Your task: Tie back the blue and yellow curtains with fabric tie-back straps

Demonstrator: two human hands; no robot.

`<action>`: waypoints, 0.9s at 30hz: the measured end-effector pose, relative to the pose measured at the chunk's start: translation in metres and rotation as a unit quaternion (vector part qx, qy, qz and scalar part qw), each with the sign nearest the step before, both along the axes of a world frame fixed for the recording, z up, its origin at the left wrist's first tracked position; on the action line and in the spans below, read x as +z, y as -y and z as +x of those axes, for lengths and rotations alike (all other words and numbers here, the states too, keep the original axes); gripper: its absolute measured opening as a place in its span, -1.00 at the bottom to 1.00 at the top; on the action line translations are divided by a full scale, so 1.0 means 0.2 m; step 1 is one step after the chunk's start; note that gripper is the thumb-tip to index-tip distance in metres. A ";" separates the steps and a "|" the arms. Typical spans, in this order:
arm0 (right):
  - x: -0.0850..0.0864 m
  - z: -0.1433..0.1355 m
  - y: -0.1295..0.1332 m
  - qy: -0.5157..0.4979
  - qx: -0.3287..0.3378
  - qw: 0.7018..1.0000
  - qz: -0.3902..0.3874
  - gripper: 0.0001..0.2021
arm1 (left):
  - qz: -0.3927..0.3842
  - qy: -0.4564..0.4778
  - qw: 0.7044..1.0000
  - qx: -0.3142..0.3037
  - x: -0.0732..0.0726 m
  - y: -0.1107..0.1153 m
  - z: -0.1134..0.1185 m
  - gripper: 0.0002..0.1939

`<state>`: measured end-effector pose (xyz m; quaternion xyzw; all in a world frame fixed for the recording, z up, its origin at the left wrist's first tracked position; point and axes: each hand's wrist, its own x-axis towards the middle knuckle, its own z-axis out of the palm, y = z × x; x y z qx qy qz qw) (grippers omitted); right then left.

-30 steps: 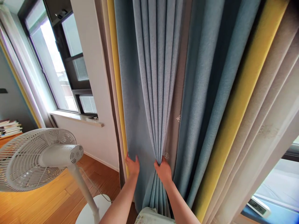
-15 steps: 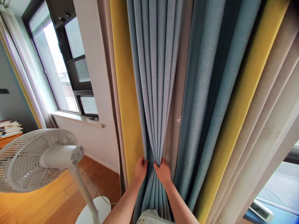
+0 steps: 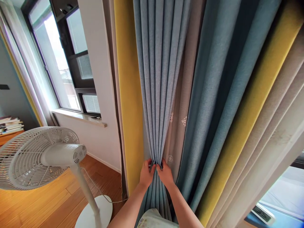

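A pleated blue-grey curtain [image 3: 159, 79] hangs in front of me, its folds drawn together into a narrow waist at my hands. My left hand [image 3: 147, 173] pinches the left edge of the gathered folds, and my right hand [image 3: 164, 172] grips the right edge, the two thumbs nearly touching. Below the hands the fabric fans out again. A yellow curtain panel [image 3: 129, 95] hangs just to the left. On the right hangs a beige sheer [image 3: 184, 104] with small white embroidered motifs, followed by wider blue folds [image 3: 213, 72].
A white standing fan [image 3: 64, 155] is at the left on the wooden floor [image 3: 57, 202], its cable running toward the curtain. Behind it are a window sill [image 3: 78, 117] and books [image 3: 10, 125]. More yellow and beige folds hang at the right, beside a small device with a display [image 3: 263, 213].
My left hand has moved right, up against my right hand, bringing the left fold into the bunch. The gathered folds have shifted slightly left.
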<state>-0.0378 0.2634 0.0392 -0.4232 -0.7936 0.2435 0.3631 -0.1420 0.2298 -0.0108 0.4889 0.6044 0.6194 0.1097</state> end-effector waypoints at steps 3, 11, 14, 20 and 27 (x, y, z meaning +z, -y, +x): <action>-0.02 -0.02 -0.01 0.009 -0.003 1.000 0.001 -0.76 | -0.015 0.000 1.000 0.006 0.00 -0.01 -0.03 -0.83; -0.03 -0.04 -0.02 0.059 -0.048 0.997 -0.003 -0.76 | -0.014 0.012 1.000 0.009 -0.01 0.01 -0.02 -0.88; -0.02 -0.05 -0.03 0.055 -0.041 0.998 -0.002 -0.77 | -0.007 0.018 1.000 -0.012 0.00 0.01 0.00 -0.87; -0.01 -0.02 -0.01 0.062 -0.008 0.998 -0.002 -0.78 | 0.010 0.012 0.999 -0.033 0.01 0.00 0.04 -0.81; -0.02 0.01 -0.02 0.083 -0.038 0.996 0.001 -0.73 | -0.015 0.028 0.999 -0.023 0.01 -0.01 0.05 -0.89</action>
